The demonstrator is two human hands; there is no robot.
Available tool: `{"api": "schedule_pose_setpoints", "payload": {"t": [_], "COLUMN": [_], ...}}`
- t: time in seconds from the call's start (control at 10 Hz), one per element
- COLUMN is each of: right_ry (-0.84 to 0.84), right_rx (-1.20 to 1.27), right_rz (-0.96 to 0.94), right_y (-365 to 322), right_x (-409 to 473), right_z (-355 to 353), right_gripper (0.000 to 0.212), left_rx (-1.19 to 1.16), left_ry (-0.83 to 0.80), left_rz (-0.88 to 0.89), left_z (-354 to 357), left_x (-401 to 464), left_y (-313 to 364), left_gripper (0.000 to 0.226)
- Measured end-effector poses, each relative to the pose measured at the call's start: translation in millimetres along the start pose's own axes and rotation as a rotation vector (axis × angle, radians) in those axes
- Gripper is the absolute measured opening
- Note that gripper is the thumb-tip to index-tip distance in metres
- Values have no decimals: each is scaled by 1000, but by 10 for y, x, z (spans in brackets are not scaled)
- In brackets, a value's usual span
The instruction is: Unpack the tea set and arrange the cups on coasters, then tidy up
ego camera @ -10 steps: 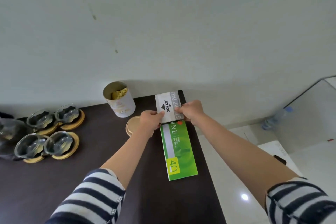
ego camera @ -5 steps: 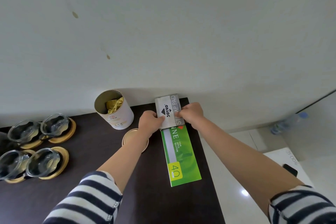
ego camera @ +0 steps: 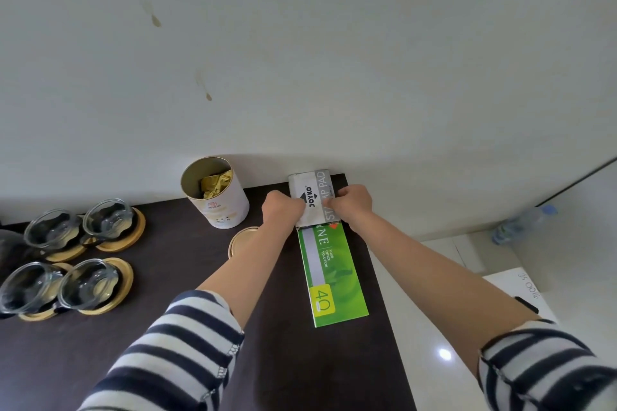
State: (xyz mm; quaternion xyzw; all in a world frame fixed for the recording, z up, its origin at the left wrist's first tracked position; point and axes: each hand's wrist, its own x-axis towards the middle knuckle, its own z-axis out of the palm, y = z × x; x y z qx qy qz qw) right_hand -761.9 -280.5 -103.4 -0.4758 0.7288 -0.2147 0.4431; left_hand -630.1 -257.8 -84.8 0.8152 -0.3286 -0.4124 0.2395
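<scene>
My left hand (ego camera: 282,212) and right hand (ego camera: 354,207) each grip a side of the stamp pad box (ego camera: 312,198) at the bench (ego camera: 273,327) back corner, its near end over the green box (ego camera: 332,274). Four glass cups (ego camera: 88,287) sit on coasters (ego camera: 118,277) far left.

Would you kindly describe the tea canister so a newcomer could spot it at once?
Look along the dark table to its far edge by the white wall. The white tea canister stands upright there, left of both hands. It alone is a lidless cylinder, with gold packets showing inside.
</scene>
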Motion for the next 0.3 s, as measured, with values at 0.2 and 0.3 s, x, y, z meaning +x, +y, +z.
{"api": "schedule_pose_setpoints", "payload": {"t": [0.2, 0.3], "right_ry": [29, 71], "right_rx": [-27, 23], "right_rz": [-69, -165], "right_y": [-166, -290], "right_x": [-382, -704], "right_z": [-104, -177], "right_gripper": [42, 17], "left_rx": [-186, -309], "left_ry": [-53, -55], "left_rz": [42, 122], "left_z": [-259, -509], "left_x": [-409, -706], "left_y": [49, 68], "left_gripper": [27, 7]}}
